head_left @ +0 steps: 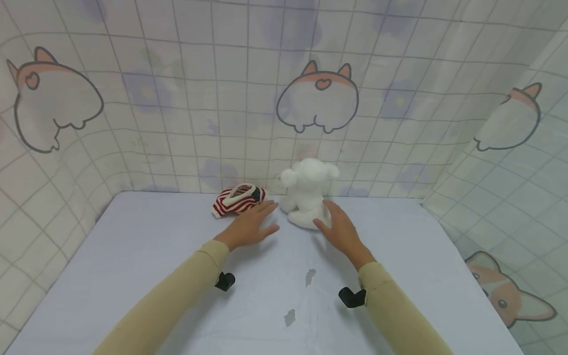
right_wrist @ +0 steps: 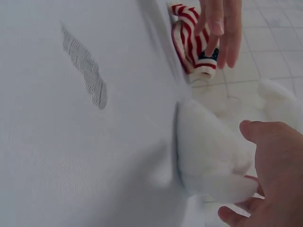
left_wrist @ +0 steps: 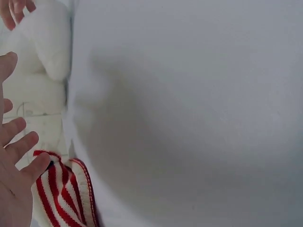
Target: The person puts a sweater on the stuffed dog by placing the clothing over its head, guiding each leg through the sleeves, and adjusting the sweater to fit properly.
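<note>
We see the white plush toy (head_left: 306, 197) at the table's (head_left: 133, 256) far edge. Our right hand (head_left: 341, 229), fingers spread, touches its side; our flat left hand (head_left: 248, 226) grips nothing, fingertips reaching the striped garment (head_left: 237, 199) left of the toy.

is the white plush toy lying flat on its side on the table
No, the white plush toy sits upright at the back of the table, between the left hand and the right hand.

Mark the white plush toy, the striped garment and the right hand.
white plush toy (head_left: 306, 197), head view, on its body.
striped garment (head_left: 237, 199), head view, on its red-and-white middle.
right hand (head_left: 341, 229), head view, on its back.
</note>
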`<move>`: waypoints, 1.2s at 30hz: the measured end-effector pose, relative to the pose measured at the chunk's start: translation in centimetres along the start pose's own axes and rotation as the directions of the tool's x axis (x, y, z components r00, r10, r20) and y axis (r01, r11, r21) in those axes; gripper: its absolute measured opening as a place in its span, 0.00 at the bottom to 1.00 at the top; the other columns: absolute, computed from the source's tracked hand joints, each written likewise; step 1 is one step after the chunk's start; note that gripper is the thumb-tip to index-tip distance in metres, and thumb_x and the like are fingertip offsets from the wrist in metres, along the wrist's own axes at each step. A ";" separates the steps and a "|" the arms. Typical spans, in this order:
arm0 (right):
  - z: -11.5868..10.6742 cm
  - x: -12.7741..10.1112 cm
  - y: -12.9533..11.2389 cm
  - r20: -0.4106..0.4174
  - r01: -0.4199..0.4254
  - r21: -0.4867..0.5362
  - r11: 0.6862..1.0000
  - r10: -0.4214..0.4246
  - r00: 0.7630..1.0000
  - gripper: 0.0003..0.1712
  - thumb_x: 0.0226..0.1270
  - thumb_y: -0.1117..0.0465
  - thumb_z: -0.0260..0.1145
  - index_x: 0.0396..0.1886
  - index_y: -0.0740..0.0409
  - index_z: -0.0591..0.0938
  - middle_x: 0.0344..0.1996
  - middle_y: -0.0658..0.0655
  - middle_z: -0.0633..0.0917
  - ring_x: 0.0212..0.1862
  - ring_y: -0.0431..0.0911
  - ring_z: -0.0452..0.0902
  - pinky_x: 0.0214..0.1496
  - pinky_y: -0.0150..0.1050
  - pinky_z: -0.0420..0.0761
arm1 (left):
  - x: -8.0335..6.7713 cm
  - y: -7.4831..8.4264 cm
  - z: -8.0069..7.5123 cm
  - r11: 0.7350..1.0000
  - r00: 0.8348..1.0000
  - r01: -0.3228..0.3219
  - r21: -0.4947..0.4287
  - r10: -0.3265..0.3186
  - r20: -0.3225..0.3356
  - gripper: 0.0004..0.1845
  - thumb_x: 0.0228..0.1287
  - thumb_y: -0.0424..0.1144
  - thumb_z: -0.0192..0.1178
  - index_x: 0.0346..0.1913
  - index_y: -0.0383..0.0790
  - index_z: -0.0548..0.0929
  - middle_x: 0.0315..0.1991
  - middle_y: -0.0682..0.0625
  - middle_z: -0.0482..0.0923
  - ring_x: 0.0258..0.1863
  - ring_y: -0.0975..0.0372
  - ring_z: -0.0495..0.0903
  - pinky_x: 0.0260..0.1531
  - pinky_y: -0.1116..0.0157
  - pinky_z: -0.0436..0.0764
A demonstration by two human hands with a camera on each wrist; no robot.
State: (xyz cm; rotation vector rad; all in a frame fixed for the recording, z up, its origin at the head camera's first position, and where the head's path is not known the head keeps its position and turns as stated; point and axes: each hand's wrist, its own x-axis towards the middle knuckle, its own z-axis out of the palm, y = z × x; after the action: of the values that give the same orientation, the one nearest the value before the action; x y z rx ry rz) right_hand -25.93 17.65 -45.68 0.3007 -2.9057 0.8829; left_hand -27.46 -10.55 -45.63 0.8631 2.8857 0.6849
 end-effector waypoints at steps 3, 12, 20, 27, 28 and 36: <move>0.4 0.3 -0.3 0.018 -0.075 0.083 0.994 0.073 0.997 0.42 0.69 0.45 0.60 0.74 0.60 0.57 0.71 0.64 0.65 0.72 0.58 0.60 0.73 0.54 0.62 | 0.5 0.3 0.2 0.993 0.999 0.053 -0.105 -0.052 0.016 0.38 0.69 0.62 0.49 0.76 0.51 0.55 0.77 0.49 0.53 0.76 0.53 0.54 0.73 0.50 0.57; 1.5 1.8 -0.4 -0.015 -0.145 0.178 0.973 0.150 0.989 0.45 0.66 0.48 0.65 0.74 0.62 0.56 0.71 0.66 0.64 0.72 0.60 0.58 0.73 0.55 0.61 | 2.0 0.3 0.6 0.913 0.981 0.185 -0.364 -0.193 0.014 0.37 0.69 0.62 0.50 0.76 0.53 0.56 0.73 0.46 0.62 0.69 0.50 0.67 0.66 0.45 0.66; 2.9 2.8 -0.1 -0.063 -0.200 0.182 0.963 0.214 0.975 0.47 0.61 0.44 0.68 0.73 0.60 0.58 0.69 0.64 0.68 0.70 0.58 0.63 0.71 0.54 0.64 | 2.4 0.5 0.9 0.874 0.973 0.222 -0.431 -0.229 0.037 0.36 0.69 0.62 0.50 0.75 0.54 0.57 0.74 0.51 0.60 0.69 0.53 0.67 0.66 0.47 0.67; 3.6 3.4 -0.6 -0.103 -0.259 0.169 0.951 0.279 0.955 0.44 0.62 0.45 0.67 0.70 0.63 0.61 0.64 0.65 0.71 0.65 0.59 0.68 0.68 0.54 0.68 | 2.6 0.5 1.0 0.844 0.970 0.233 -0.483 -0.234 0.060 0.36 0.69 0.61 0.50 0.75 0.55 0.57 0.74 0.53 0.59 0.69 0.54 0.67 0.66 0.48 0.68; 3.6 3.5 -0.7 -0.110 -0.266 0.170 0.949 0.287 0.952 0.44 0.62 0.46 0.67 0.69 0.64 0.62 0.62 0.66 0.72 0.64 0.59 0.68 0.67 0.54 0.68 | 2.6 0.5 1.1 0.843 0.970 0.233 -0.484 -0.234 0.059 0.35 0.69 0.61 0.50 0.75 0.54 0.57 0.74 0.53 0.59 0.69 0.54 0.67 0.66 0.48 0.68; 3.8 4.2 -1.1 -0.142 -0.282 0.219 0.934 0.317 0.938 0.36 0.61 0.54 0.68 0.63 0.69 0.67 0.56 0.66 0.72 0.59 0.59 0.70 0.66 0.52 0.70 | 2.6 0.3 1.1 0.839 0.967 0.243 -0.486 -0.247 0.056 0.35 0.69 0.60 0.51 0.75 0.54 0.59 0.74 0.53 0.60 0.69 0.54 0.68 0.66 0.48 0.68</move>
State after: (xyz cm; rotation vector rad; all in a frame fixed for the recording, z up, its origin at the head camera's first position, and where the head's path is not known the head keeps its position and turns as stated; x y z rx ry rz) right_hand -29.88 13.97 -47.63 -0.2105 -2.7450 1.1764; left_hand -29.30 -8.52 -46.33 0.4117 2.5580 1.3052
